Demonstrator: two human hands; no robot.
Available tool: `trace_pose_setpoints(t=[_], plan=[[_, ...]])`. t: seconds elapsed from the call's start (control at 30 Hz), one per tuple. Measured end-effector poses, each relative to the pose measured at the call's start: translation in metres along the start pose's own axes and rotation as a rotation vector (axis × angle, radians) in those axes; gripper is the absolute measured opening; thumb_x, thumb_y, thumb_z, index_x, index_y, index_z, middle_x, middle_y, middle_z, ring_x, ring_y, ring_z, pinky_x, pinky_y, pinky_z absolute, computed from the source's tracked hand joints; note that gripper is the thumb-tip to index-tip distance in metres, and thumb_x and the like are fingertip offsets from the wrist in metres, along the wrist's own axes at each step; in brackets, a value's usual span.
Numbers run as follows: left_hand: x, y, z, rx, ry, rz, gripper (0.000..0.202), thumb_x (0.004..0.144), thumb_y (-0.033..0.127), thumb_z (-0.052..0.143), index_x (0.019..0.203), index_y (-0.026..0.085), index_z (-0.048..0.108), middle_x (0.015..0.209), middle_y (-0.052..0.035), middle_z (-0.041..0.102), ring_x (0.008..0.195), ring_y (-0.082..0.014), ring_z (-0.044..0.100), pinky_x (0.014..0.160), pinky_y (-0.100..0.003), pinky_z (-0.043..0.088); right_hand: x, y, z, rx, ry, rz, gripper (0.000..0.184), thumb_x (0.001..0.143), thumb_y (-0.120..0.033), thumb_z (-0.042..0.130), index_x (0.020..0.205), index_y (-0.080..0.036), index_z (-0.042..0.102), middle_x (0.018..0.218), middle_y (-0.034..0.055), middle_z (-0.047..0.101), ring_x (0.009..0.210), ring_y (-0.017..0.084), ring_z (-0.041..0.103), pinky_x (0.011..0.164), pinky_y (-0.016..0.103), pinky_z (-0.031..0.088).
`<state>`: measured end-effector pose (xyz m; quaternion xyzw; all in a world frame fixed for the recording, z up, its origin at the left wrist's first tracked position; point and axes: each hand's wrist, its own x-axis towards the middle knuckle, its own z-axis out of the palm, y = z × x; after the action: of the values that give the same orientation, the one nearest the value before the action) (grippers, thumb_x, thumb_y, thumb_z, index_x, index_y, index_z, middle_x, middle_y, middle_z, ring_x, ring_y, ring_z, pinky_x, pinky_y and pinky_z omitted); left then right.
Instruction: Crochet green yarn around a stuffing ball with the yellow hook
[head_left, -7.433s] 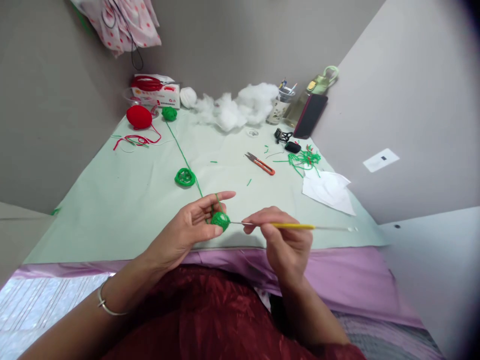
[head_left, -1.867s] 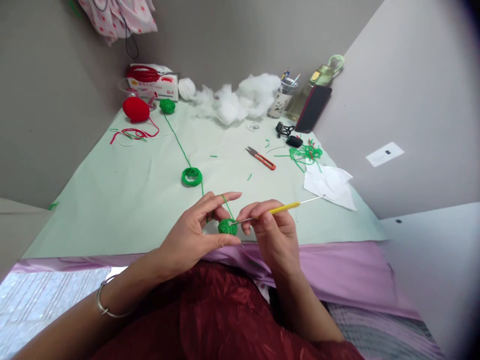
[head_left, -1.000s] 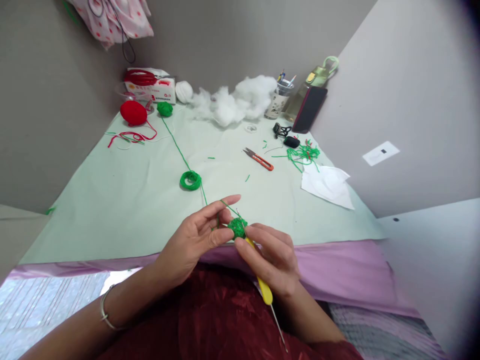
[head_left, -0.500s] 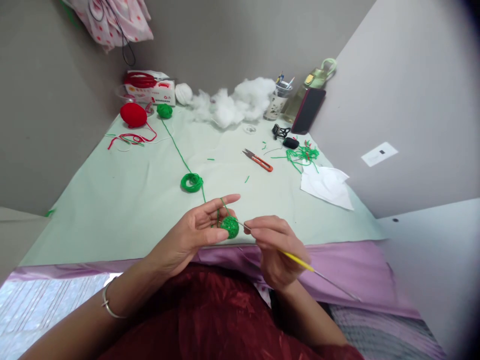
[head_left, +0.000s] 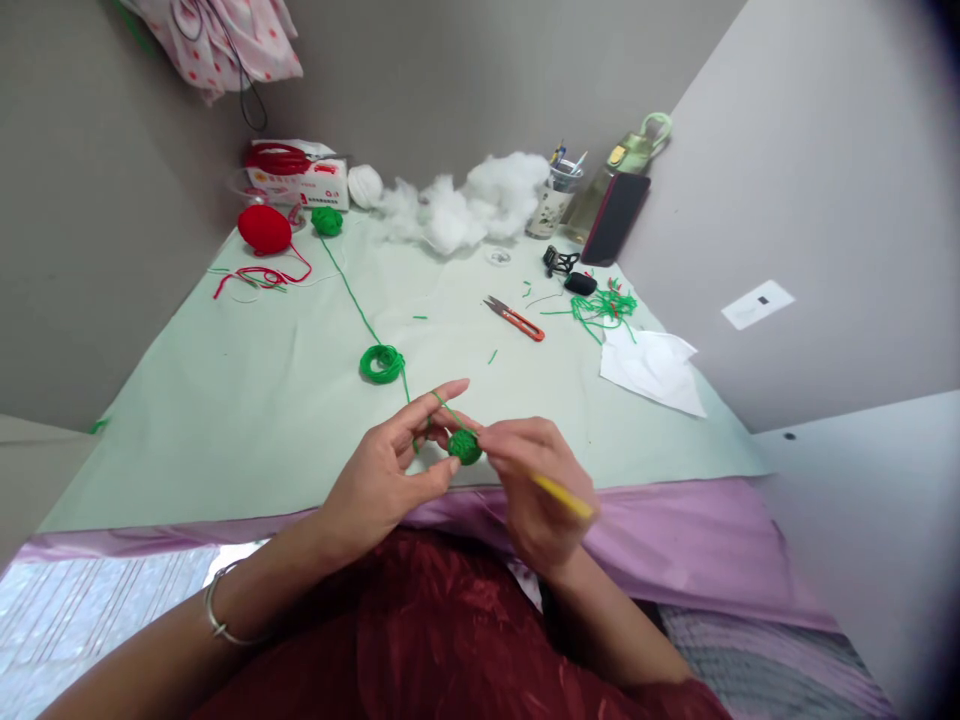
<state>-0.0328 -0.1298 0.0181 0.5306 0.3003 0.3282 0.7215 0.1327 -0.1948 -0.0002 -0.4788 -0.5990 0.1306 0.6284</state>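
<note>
Between the thumb and fingers of my left hand is a small round green crochet piece. Green yarn runs over the raised index finger and down to the piece. My right hand is closed round a crochet hook with a yellow handle; its fingertips touch the right side of the piece, and the hook's tip is hidden there. A loose coil of green yarn lies just beyond my left hand, its strand leading back to a green yarn ball.
Orange thread snips lie mid-table. Red yarn, a tissue box and white stuffing stand at the back. On the right are a phone, green yarn scraps and white paper.
My right hand has moved left and slightly up, against the crochet piece. The hook has turned, and its rear metal end no longer shows. My left hand has tilted a little.
</note>
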Motion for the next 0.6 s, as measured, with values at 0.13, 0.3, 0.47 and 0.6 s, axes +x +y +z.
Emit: trace_pose_setpoints(t=[0.13,0.3,0.47,0.6], plan=[[0.000,-0.005,0.003,-0.121,-0.010,-0.070,0.062,0.084,0.021,0.077,0.144,0.027,0.060,0.112,-0.0039,0.068,0.103,-0.0175,0.063,0.094,-0.031,0.049,-0.010,0.007,0.005,-0.305,-0.010,-0.291,0.047,0.091,-0.013,0.070,0.129,-0.040,0.071,0.112,0.0058,0.074,0.100,0.024,0.070,0.082,0.040,0.062],[0.006,-0.001,-0.009,-0.266,-0.109,-0.107,0.055,0.081,0.021,0.080,0.135,0.028,0.069,0.108,-0.0024,0.070,0.100,-0.0155,0.063,0.094,-0.027,0.048,0.001,0.002,0.000,-0.046,0.026,-0.116,0.036,0.095,-0.013,0.064,0.120,-0.037,0.075,0.102,0.0041,0.075,0.089,0.020,0.070,0.073,0.038,0.060],[0.007,0.002,-0.015,-0.236,-0.141,-0.089,0.054,0.083,0.021,0.077,0.136,0.028,0.067,0.112,-0.0043,0.072,0.100,-0.0166,0.064,0.094,-0.029,0.048,0.013,-0.007,-0.011,0.153,-0.017,0.040,0.021,0.098,-0.020,0.062,0.105,-0.030,0.079,0.085,0.0031,0.076,0.076,0.020,0.068,0.067,0.038,0.056],[0.005,0.001,-0.013,-0.136,-0.101,-0.075,0.056,0.085,0.020,0.073,0.140,0.028,0.064,0.116,-0.0064,0.073,0.104,-0.0198,0.064,0.097,-0.034,0.048,0.014,-0.006,-0.011,0.183,-0.044,0.084,0.018,0.097,-0.020,0.063,0.102,-0.028,0.079,0.085,0.0037,0.075,0.077,0.020,0.068,0.069,0.037,0.056]])
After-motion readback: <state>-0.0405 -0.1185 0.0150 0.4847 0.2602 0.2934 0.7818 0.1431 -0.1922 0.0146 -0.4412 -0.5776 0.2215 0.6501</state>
